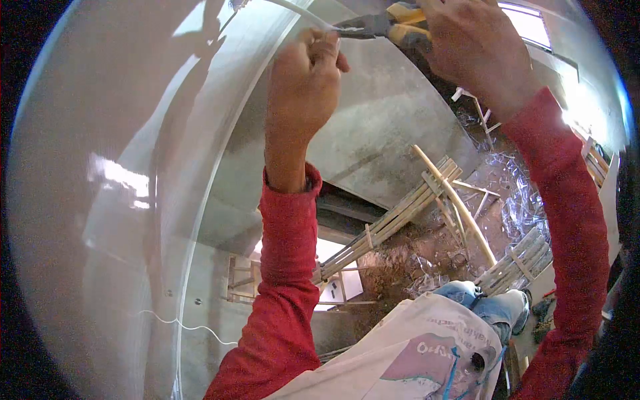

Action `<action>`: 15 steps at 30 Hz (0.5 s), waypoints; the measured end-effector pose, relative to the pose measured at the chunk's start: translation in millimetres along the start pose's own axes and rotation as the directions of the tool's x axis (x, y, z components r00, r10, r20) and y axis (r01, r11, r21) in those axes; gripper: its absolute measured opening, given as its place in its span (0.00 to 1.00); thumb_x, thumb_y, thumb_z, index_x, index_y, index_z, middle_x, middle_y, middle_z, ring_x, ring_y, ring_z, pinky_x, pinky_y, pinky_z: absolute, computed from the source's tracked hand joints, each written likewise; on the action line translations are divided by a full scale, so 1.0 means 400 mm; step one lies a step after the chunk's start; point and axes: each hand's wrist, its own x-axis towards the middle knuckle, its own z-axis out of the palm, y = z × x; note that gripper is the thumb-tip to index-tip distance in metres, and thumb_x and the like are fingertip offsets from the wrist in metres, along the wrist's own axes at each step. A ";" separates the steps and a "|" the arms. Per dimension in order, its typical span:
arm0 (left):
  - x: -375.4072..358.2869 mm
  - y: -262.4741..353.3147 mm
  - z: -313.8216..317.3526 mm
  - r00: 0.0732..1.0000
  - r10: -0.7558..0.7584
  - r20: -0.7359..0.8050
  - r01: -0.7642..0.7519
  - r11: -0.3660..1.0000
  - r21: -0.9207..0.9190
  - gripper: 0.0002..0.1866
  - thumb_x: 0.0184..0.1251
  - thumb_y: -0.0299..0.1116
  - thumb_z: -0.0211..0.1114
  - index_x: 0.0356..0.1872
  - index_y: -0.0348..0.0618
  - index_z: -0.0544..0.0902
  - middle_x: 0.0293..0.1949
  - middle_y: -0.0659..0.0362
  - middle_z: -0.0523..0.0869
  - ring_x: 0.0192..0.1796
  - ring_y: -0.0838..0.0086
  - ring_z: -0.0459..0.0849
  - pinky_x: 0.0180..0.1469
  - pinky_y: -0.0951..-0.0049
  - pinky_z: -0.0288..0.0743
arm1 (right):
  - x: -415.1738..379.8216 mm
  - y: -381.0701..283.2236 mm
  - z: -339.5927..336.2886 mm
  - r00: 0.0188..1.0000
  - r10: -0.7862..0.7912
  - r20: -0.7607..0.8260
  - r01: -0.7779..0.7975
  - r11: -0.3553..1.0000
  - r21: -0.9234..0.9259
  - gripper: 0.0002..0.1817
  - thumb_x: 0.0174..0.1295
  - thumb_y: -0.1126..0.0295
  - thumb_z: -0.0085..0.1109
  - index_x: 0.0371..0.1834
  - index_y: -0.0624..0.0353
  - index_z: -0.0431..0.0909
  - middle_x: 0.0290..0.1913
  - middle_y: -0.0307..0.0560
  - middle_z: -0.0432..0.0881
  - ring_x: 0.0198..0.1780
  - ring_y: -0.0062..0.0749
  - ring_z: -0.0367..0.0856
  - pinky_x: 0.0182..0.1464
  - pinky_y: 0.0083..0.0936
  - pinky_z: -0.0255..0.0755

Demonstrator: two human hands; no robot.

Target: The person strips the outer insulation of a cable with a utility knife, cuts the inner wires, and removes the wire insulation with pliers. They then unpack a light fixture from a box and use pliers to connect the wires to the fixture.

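While the right hand (477, 50) has its fingers wrapped round the handles of the yellow-and-black metal pliers (379, 25), the left hand (308, 87) is at the nose end, fingers curled, thumb and forefinger pinched together on the thin white cable (303, 15). Both items sit high in the view, above the forearms.

Key geometry: pliers' long axis runs roughly crosswise, nose pointing at the left thumb. Cable slopes down from the top edge toward the right and meets the nose at a shallow angle, just above that thumb. Left hand is nearer the cable; right hand only reaches it through the tool. Nose and thumb touching or just beside each other, too blurred to say. Can't tell if the jaws have bitten the cable.

Around: glossy pale panel (120, 220) on the left, second white cord (210, 330) crossing its lower edge. Well below the hands, bundled bamboo poles (393, 223) and one long curved pale pole (460, 200) over reddish-brown ground (393, 267).
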 end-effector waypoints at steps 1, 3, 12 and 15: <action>0.005 -0.004 0.002 1.000 -0.009 -0.002 0.009 1.000 0.002 0.17 0.77 0.41 0.55 0.36 0.40 0.87 0.23 0.57 0.83 0.26 0.72 0.81 0.34 0.67 0.74 | 0.009 0.002 0.011 0.998 -0.005 -0.055 0.002 0.999 -0.047 0.15 0.64 0.58 0.61 0.41 0.61 0.77 0.37 0.48 0.82 0.41 0.38 0.82 0.46 0.34 0.75; 0.019 -0.008 0.006 0.985 0.168 -0.032 -0.167 0.985 0.034 0.19 0.78 0.41 0.54 0.36 0.41 0.87 0.22 0.57 0.82 0.26 0.69 0.81 0.35 0.65 0.74 | 0.026 0.015 0.022 0.994 -0.010 -0.109 0.000 0.996 -0.088 0.15 0.62 0.59 0.63 0.41 0.60 0.78 0.37 0.48 0.82 0.41 0.38 0.83 0.46 0.35 0.75; 0.060 -0.001 -0.012 0.993 -0.040 0.115 0.061 0.980 -0.190 0.20 0.84 0.43 0.46 0.33 0.43 0.77 0.25 0.69 0.73 0.28 0.79 0.69 0.35 0.75 0.65 | 0.093 0.028 0.042 0.994 0.107 0.031 -0.106 0.993 -0.042 0.12 0.57 0.63 0.63 0.41 0.56 0.81 0.38 0.49 0.86 0.43 0.42 0.86 0.48 0.37 0.76; 0.063 -0.011 -0.025 0.995 -0.043 0.093 0.064 0.971 -0.233 0.18 0.84 0.41 0.47 0.32 0.45 0.77 0.25 0.70 0.72 0.27 0.82 0.67 0.34 0.77 0.64 | 0.134 0.014 0.049 0.982 0.162 0.097 -0.166 0.986 0.034 0.10 0.56 0.65 0.63 0.40 0.56 0.83 0.39 0.51 0.88 0.44 0.45 0.88 0.48 0.40 0.78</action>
